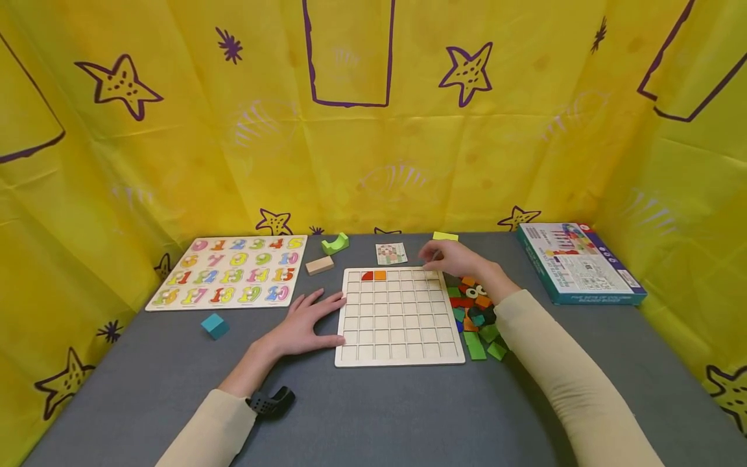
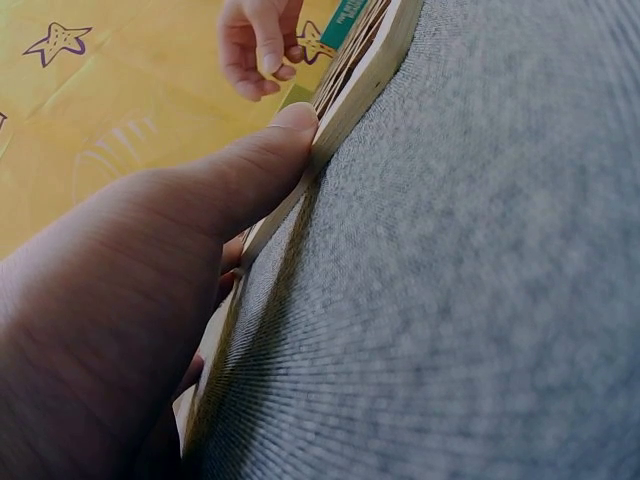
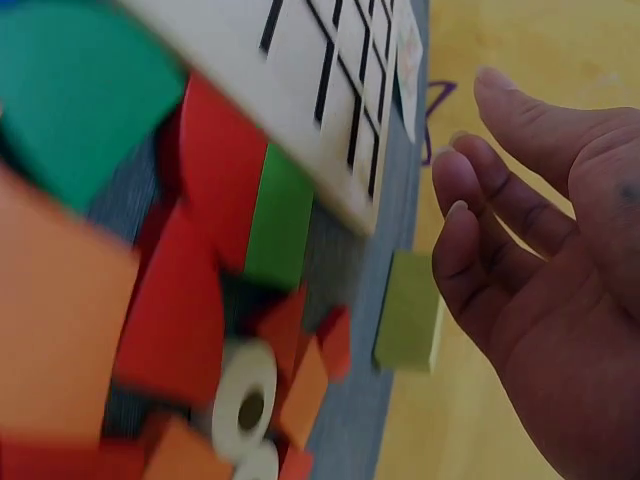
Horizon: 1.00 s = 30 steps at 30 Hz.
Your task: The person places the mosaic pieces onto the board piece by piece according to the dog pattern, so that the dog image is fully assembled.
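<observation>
A wooden grid board [image 1: 401, 319] lies on the grey table. In its top row sit a red rounded piece [image 1: 367, 277] and, beside it, an orange square [image 1: 380, 275]. My left hand [image 1: 305, 327] rests at the board's left edge, fingers spread, its thumb [image 2: 275, 160] touching the rim. Over the board's far right corner hovers my right hand [image 1: 454, 258]. Its fingers [image 3: 460, 250] are loosely bent, thumb apart, with nothing between them in the right wrist view. Coloured pieces, among them a green strip [image 1: 474, 346] and a red piece [image 3: 172, 310], lie heaped along the board's right side.
Behind the board lie a small pattern card [image 1: 391, 253] and a yellow-green block [image 1: 445, 237]. To the left are a number puzzle [image 1: 230, 272], a teal block [image 1: 215, 326], a wooden block [image 1: 320, 266] and a green arch [image 1: 335, 244]. A game box [image 1: 580, 263] sits far right.
</observation>
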Each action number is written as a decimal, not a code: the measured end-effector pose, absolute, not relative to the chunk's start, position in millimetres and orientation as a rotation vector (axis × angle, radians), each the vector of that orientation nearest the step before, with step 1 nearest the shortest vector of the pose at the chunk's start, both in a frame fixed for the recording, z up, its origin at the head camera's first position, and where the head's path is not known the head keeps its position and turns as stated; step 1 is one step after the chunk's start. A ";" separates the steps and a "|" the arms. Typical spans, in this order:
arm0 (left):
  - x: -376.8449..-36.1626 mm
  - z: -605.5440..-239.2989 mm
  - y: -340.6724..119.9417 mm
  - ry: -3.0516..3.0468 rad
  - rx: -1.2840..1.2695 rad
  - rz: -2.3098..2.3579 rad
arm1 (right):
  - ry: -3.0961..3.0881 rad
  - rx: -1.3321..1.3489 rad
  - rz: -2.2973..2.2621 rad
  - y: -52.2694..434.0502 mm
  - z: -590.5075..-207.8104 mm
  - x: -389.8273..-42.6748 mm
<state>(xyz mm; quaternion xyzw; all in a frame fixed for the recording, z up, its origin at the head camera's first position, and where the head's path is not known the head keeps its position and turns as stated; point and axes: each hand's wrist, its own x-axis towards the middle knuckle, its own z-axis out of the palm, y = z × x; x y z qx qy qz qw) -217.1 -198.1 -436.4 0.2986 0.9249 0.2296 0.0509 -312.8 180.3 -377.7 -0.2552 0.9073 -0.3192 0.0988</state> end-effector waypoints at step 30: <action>-215.4 -436.2 -198.8 2.832 0.957 0.734 | 2.730 -0.544 -0.917 262.1 -396.4 -301.8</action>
